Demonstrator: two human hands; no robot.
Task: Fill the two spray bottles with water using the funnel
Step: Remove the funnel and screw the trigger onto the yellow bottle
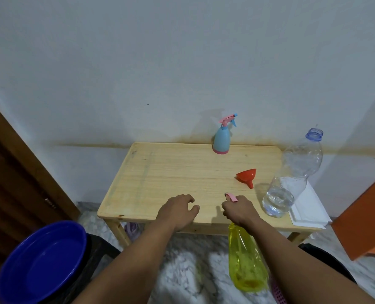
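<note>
My right hand [239,210] grips the pink spray head of a yellow spray bottle [246,260], which hangs below the front edge of the wooden table [160,172]. My left hand [179,210] hovers over the table's front edge, fingers loosely curled, holding nothing. A blue spray bottle [221,139] with a pink trigger stands upright at the table's back edge. An orange funnel [246,175] lies on its side at the right. An uncapped clear water bottle [292,176], water only in its lower part, stands at the table's right end.
A white tray [309,207] lies at the table's right end behind the water bottle. A blue basin [43,264] sits low at the left. An orange panel [366,218] juts in from the right. A brown door [11,176] is at the left.
</note>
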